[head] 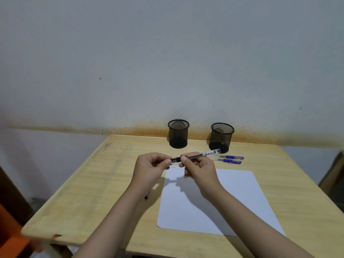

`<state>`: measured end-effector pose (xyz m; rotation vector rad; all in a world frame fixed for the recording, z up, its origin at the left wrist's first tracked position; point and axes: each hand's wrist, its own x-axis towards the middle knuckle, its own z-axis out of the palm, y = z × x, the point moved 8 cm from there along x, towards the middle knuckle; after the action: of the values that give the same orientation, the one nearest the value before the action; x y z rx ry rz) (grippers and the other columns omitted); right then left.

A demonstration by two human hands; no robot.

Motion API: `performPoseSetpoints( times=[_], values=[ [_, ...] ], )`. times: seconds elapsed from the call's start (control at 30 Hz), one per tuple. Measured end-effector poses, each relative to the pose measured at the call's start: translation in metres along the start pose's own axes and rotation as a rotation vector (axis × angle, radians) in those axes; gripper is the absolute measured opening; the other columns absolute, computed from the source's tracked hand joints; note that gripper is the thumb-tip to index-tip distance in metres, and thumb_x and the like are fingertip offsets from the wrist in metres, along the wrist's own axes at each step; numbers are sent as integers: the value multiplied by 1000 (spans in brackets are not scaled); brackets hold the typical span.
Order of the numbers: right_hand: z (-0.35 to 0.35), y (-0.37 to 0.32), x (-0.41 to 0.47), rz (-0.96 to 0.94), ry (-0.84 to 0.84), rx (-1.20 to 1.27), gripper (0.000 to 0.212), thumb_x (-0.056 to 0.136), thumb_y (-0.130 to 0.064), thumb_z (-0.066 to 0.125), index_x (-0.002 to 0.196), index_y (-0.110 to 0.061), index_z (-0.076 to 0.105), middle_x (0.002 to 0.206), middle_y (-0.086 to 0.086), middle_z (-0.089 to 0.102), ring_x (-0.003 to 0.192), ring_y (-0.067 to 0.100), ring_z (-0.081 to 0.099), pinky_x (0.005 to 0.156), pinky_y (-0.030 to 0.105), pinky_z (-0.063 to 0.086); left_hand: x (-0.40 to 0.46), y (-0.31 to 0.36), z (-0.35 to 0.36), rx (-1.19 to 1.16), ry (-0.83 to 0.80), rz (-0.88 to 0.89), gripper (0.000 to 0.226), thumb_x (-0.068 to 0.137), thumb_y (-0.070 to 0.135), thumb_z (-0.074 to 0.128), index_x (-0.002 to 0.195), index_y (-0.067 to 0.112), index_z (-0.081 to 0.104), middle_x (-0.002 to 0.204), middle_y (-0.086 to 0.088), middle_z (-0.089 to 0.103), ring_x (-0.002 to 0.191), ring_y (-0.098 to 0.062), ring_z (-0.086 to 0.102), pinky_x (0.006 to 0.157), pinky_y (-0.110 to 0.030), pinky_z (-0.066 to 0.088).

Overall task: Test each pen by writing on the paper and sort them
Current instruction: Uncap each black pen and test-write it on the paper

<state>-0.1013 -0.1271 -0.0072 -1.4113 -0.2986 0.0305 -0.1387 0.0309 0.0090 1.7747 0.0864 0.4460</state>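
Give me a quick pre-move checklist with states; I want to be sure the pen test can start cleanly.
1. Pen held by both hands, left hand and right hand: ok.
2. Cap off, tip exposed: cannot tell.
3. Paper flat, with free space below the hands: ok.
4. Both mesh cups upright: ok.
5. Two blue pens lying beside the right cup, off the paper: ok.

This looks like a plain room in a home, set up as a small writing corner. A light wooden tabletop (96, 183) stands pushed against a bare, pale painted wall (167, 53) with an orange-brown stain (130, 130) running along it at table height. Two black mesh pen cups (178, 134) and a white paper (214, 202) give it a desk's look.
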Motion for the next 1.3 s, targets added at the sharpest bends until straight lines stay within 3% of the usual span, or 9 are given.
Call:
performPoseSetpoints(
  times=[0.27,0.37,0.47,0.63,0.8,0.97,1.17,1.3],
  values=[
    [24,-6,-11,-131,-64,-46,5,85,2,64,83,-2,66,64,7,67,54,12,61,56,23,53,10,-4,-27,92,-138,8,23,77,-5,68,70,16,73,60,2,71,60,-12,66,64,-26,55],
    [1,-20,-8,-222,105,-10,13,86,4,61,78,-6,62,60,0,64,53,8,61,55,20,53,18,-29,-83,166,66,-53,11,78,-6,67,79,4,71,54,8,69,53,-3,64,62,-19,54],
    [-29,-27,0,-246,203,19,18,87,5,60,74,-8,61,58,-5,62,55,6,61,54,21,53,16,-53,-135,204,226,-120,7,81,-4,64,86,-2,69,66,-7,72,54,-3,65,66,-23,54],
    [4,1,-6,-110,75,-47,16,88,3,58,75,-7,59,63,6,60,54,8,59,53,23,53,15,-85,-112,333,176,-256,10,84,8,65,78,11,73,81,-7,70,81,-24,64,74,-34,51],
    [8,18,-8,-38,66,-46,12,89,0,57,78,-2,59,63,8,61,49,10,55,55,26,52,19,-107,-114,604,160,-258,16,84,22,66,71,31,69,79,7,66,86,-21,61,88,-42,47],
    [2,28,-8,14,81,-49,12,89,0,57,78,0,61,62,4,62,51,9,56,56,27,53,17,-107,-112,694,197,-201,18,91,21,56,91,21,74,88,3,65,99,-27,57,88,-41,34],
    [-15,34,-3,25,116,-85,11,90,-2,58,82,-5,65,68,9,65,51,8,58,57,27,54,12,-97,-101,652,166,-133,30,91,33,50,114,21,64,120,-4,58,114,-27,53,99,-53,40],
    [-31,35,8,14,180,-125,6,88,-5,63,83,-5,66,68,6,66,52,9,60,61,33,55,-3,-63,-49,515,71,40,31,85,28,56,113,17,63,114,-1,54,102,-13,54,96,-36,46]
  ],
)
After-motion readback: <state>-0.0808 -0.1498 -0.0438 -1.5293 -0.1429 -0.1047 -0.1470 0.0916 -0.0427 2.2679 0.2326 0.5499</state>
